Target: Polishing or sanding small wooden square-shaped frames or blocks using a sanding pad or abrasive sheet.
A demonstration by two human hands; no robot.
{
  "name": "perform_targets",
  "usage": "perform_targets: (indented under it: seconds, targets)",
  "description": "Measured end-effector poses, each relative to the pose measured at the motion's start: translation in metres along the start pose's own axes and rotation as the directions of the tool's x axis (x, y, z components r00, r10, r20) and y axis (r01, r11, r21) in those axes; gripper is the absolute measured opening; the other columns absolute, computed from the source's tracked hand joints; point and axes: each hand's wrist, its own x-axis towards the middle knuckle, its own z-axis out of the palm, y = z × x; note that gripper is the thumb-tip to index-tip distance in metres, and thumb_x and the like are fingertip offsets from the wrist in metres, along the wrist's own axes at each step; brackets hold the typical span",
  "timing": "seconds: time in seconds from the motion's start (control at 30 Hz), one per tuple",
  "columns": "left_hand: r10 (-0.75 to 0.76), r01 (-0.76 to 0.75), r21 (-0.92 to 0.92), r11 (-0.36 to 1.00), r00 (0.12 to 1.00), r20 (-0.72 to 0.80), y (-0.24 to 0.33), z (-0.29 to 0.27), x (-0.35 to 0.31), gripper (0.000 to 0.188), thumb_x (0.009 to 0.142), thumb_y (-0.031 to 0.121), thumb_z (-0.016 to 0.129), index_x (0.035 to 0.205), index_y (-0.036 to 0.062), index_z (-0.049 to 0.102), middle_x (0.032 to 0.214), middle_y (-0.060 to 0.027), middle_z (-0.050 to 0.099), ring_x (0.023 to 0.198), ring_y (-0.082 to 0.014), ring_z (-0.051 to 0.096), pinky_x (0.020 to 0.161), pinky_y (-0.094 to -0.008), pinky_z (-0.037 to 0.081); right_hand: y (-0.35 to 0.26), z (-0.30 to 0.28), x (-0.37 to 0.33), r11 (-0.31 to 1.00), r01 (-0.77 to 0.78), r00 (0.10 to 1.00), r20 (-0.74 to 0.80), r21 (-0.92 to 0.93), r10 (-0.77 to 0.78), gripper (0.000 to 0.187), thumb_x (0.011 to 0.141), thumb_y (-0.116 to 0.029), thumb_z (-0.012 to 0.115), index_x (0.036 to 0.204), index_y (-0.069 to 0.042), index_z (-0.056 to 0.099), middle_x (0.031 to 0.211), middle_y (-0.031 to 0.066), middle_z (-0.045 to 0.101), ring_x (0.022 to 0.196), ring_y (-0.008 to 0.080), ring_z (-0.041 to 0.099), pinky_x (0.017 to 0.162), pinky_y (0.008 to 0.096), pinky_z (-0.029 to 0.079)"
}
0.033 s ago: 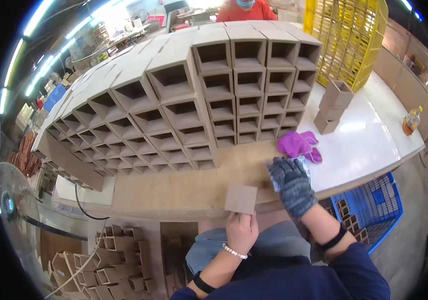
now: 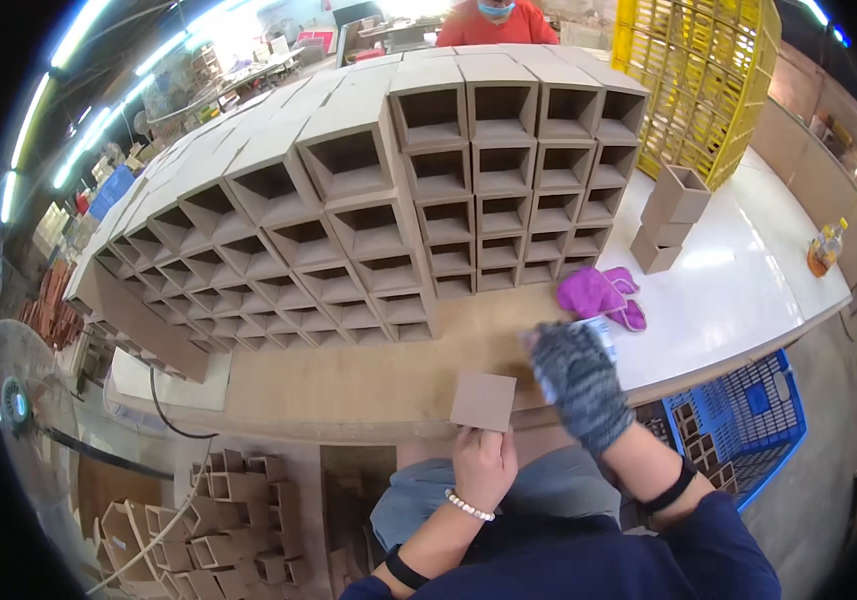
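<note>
A slack pinch could drop the square brown board piece (image 2: 484, 402), held in the bare left hand (image 2: 484, 470) by the front edge of the tan-and-white surface (image 2: 349, 375); the grey-knit-gloved right hand (image 2: 583, 382) is blurred — I cannot tell its grip. Open brown board boxes (image 2: 359, 197) tower behind; white strip lights (image 2: 80, 34) shine beyond.
</note>
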Motion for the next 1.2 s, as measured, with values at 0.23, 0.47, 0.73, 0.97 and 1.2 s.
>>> perform_targets:
  seconds: [0.23,0.47,0.73,0.97,1.2]
  targets:
    - [0.003,-0.004,0.013,1.000,0.999,0.040,0.003,-0.004,0.000,0.022,0.072,-0.001,0.055,0.095,-0.0048,0.055,0.069,-0.0156,0.058,0.064,-0.0302,0.057,0.076,-0.0398,0.045,0.025,0.030,-0.020,0.991,-0.127,0.992,-0.015,-0.042,0.127,0.025,0.082,-0.012,0.046,0.103,-0.003,0.056,0.099,0.0151,0.058,0.095,0.0280,0.055,0.088,0.0399,0.040]
    - [-0.110,0.113,-0.094,0.989,0.993,0.037,0.002,-0.011,0.003,0.016,0.074,0.000,0.056,0.089,-0.0014,0.057,0.076,-0.0159,0.060,0.069,-0.0340,0.058,0.066,-0.0399,0.046,0.013,0.037,-0.010,0.999,0.010,0.996,-0.084,0.037,-0.007,0.027,0.079,-0.009,0.047,0.104,-0.002,0.055,0.099,0.0138,0.057,0.093,0.0280,0.054,0.087,0.0400,0.040]
    - [-0.399,0.446,-0.394,0.804,0.895,0.198,-0.008,-0.030,0.006,0.009,0.078,0.006,0.059,0.079,-0.0014,0.053,0.068,-0.0151,0.059,0.063,-0.0285,0.060,0.057,-0.0339,0.046,-0.020,0.003,0.007,0.942,0.103,0.989,-0.136,0.319,-0.062,0.031,0.078,-0.007,0.052,0.107,0.000,0.053,0.103,0.0172,0.056,0.099,0.0304,0.053,0.089,0.0401,0.039]
    - [-0.427,0.466,-0.468,0.751,0.883,0.193,0.000,-0.031,0.009,0.009,0.080,0.007,0.058,0.083,-0.0011,0.055,0.072,-0.0148,0.063,0.067,-0.0248,0.063,0.059,-0.0297,0.047,-0.030,0.003,-0.002,0.958,0.078,0.993,-0.109,0.277,-0.049,0.030,0.079,-0.009,0.048,0.107,-0.002,0.054,0.108,0.0187,0.055,0.102,0.0305,0.053,0.092,0.0400,0.038]
    - [-0.279,0.312,-0.356,0.881,0.950,0.144,-0.003,-0.026,0.010,0.012,0.079,0.011,0.058,0.084,-0.0007,0.056,0.070,-0.0170,0.060,0.065,-0.0333,0.060,0.057,-0.0354,0.047,0.001,0.007,0.002,0.979,0.005,0.995,-0.099,0.206,0.016,0.027,0.080,-0.009,0.045,0.104,-0.001,0.055,0.104,0.0174,0.055,0.099,0.0310,0.053,0.090,0.0396,0.040]
